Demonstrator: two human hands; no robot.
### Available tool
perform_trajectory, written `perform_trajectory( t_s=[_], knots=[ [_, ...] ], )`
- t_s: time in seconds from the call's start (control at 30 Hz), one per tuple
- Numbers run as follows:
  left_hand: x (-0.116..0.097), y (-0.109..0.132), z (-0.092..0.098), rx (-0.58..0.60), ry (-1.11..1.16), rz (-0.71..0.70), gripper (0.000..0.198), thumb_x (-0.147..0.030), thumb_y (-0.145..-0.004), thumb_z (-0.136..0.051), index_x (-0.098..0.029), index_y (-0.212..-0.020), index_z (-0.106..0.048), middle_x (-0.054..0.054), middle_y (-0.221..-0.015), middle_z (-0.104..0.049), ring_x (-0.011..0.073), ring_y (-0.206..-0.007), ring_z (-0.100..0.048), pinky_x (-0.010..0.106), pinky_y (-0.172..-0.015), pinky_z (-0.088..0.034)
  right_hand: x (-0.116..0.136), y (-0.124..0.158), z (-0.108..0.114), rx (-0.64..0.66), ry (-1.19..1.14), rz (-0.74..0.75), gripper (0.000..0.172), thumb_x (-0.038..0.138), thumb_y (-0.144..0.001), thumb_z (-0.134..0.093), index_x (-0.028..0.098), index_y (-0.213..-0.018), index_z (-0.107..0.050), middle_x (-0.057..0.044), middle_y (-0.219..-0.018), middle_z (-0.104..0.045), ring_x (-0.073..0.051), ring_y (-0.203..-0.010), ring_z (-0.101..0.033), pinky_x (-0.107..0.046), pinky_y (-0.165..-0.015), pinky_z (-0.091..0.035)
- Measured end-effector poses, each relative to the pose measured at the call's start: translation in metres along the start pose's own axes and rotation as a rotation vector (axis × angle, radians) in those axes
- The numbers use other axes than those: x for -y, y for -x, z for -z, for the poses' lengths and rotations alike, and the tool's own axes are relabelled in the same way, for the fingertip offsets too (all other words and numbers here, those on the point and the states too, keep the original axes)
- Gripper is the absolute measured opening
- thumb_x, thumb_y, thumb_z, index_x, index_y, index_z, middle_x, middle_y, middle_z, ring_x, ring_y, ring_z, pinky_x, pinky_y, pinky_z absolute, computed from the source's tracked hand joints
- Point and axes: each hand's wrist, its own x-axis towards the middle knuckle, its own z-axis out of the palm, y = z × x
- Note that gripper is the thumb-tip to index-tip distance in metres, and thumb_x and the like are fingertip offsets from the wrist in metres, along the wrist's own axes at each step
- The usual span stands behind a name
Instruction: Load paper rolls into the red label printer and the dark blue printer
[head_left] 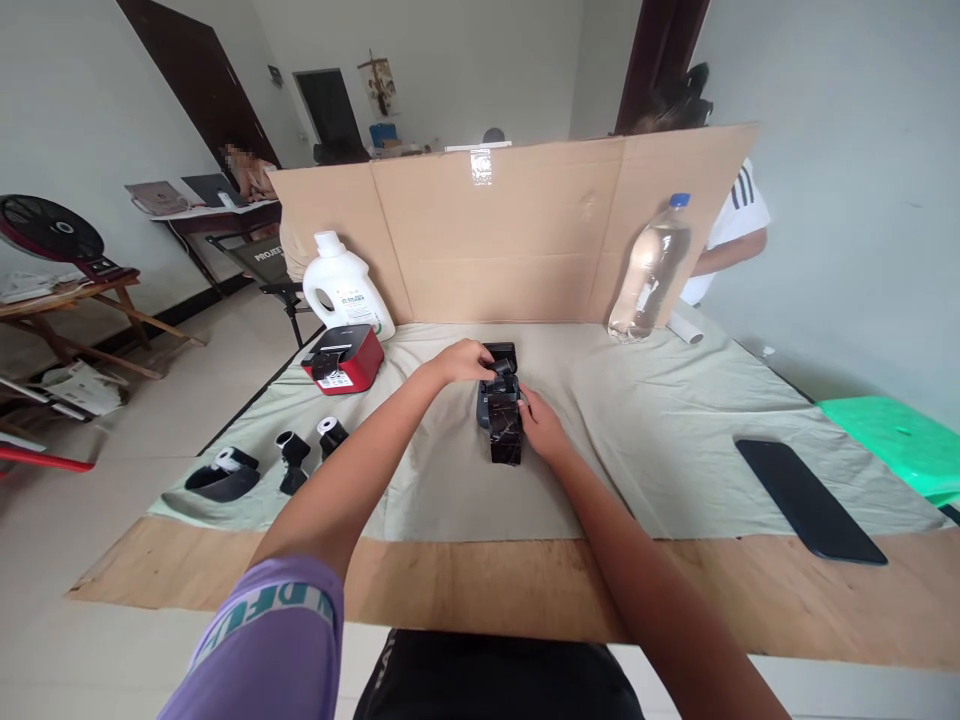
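A small dark label printer (484, 408) with its lid (501, 352) raised stands mid-table. In its opening sits a black label roll (502, 370), and a glossy black label strip (505, 440) hangs down the front. My left hand (466, 362) reaches in from the left, its fingers closed at the roll. My right hand (540, 422) is closed around the right side of the printer, beside the strip; its fingertips are partly hidden. To the left stands a red and black label printer (361, 362) with a black strip coming out of its front.
Black label rolls (330, 432) lie at the left, near my left forearm. A white detergent jug (345, 285) and a water bottle (651, 275) stand before a cardboard screen (495, 240). A dark phone (810, 500) lies at the right, near a green stool (892, 435). People sit beyond.
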Motion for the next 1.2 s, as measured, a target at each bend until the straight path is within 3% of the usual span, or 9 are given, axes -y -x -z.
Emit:
perform_trajectory(
  t_s=[0.1,0.2,0.3,0.37,0.53,0.8,0.97,1.1,1.2],
  knots=[
    [0.007,0.020,0.003,-0.129,0.314,0.036,0.022,-0.033,-0.073,-0.064,-0.016,-0.085,-0.072,0.001,-0.082,-0.071,0.0179,-0.078,-0.063,0.026,-0.069,-0.044,0.001,0.001,0.001,0.000,-0.006,0.000,0.057,0.044,-0.101,-0.031,0.016,-0.147,-0.049,-0.016,-0.147,-0.056,-0.031,-0.138,-0.051,-0.051,-0.116,-0.041],
    [0.018,0.047,-0.005,-0.282,0.731,0.169,0.028,-0.039,-0.080,-0.062,-0.016,-0.095,-0.068,0.004,-0.088,-0.070,0.0168,-0.077,-0.064,0.027,-0.072,-0.050,0.002,0.001,0.001,0.003,-0.011,-0.030,0.057,0.044,-0.100,-0.033,0.017,-0.147,-0.049,-0.015,-0.147,-0.056,-0.031,-0.138,-0.051,-0.051,-0.117,-0.039],
    [0.032,0.081,-0.021,-0.355,1.110,0.282,0.034,-0.049,-0.084,-0.063,-0.016,-0.094,-0.061,0.004,-0.080,-0.067,0.0141,-0.066,-0.062,0.028,-0.067,-0.053,0.002,0.002,0.001,0.003,-0.012,-0.029,0.057,0.044,-0.101,-0.032,0.018,-0.148,-0.049,-0.014,-0.147,-0.056,-0.030,-0.139,-0.051,-0.051,-0.117,-0.039],
    [0.041,0.104,-0.034,-0.382,1.242,0.312,0.041,-0.056,-0.082,-0.069,-0.017,-0.087,-0.057,0.000,-0.070,-0.060,0.0112,-0.059,-0.058,0.025,-0.062,-0.052,0.002,0.001,0.001,0.001,-0.002,-0.020,0.057,0.044,-0.101,-0.031,0.017,-0.148,-0.049,-0.015,-0.147,-0.056,-0.030,-0.138,-0.051,-0.051,-0.117,-0.039],
    [0.061,0.142,-0.060,-0.465,1.353,0.277,0.045,-0.046,-0.072,-0.085,-0.018,-0.087,-0.054,-0.008,-0.063,-0.047,0.0056,-0.054,-0.048,0.017,-0.056,-0.046,0.001,0.001,0.001,-0.008,0.010,-0.017,0.057,0.044,-0.100,-0.031,0.018,-0.148,-0.049,-0.014,-0.147,-0.057,-0.030,-0.136,-0.053,-0.053,-0.114,-0.042],
    [0.077,0.149,-0.064,-0.727,1.386,0.364,0.051,-0.051,-0.062,-0.089,-0.018,-0.089,-0.061,-0.004,-0.073,-0.056,0.0061,-0.058,-0.051,0.016,-0.049,-0.042,0.000,0.002,0.002,-0.007,0.000,-0.072,0.058,0.046,-0.101,-0.033,0.021,-0.150,-0.048,-0.012,-0.148,-0.056,-0.030,-0.137,-0.052,-0.052,-0.117,-0.039],
    [0.081,0.150,-0.065,-0.762,1.371,0.417,0.049,-0.053,-0.065,-0.087,-0.015,-0.080,-0.060,-0.002,-0.068,-0.056,0.0050,-0.052,-0.047,0.016,-0.043,-0.035,-0.002,0.001,0.002,-0.012,-0.008,-0.075,0.057,0.047,-0.100,-0.034,0.021,-0.149,-0.050,-0.011,-0.148,-0.057,-0.030,-0.136,-0.053,-0.054,-0.116,-0.039],
    [0.081,0.151,-0.065,-0.754,1.392,0.475,0.044,-0.053,-0.076,-0.079,-0.014,-0.084,-0.063,0.007,-0.081,-0.068,0.0056,-0.052,-0.050,0.017,-0.043,-0.039,-0.001,0.000,0.002,-0.021,-0.014,-0.071,0.057,0.046,-0.099,-0.036,0.020,-0.147,-0.052,-0.012,-0.147,-0.058,-0.029,-0.136,-0.054,-0.053,-0.117,-0.039],
    [0.079,0.152,-0.064,-0.719,1.404,0.481,0.039,-0.045,-0.074,-0.083,-0.014,-0.086,-0.064,0.008,-0.088,-0.071,0.0046,-0.053,-0.051,0.016,-0.044,-0.040,0.000,0.000,0.003,-0.028,-0.006,-0.074,0.058,0.046,-0.098,-0.036,0.018,-0.146,-0.053,-0.013,-0.147,-0.058,-0.029,-0.136,-0.053,-0.052,-0.118,-0.038]
  ],
)
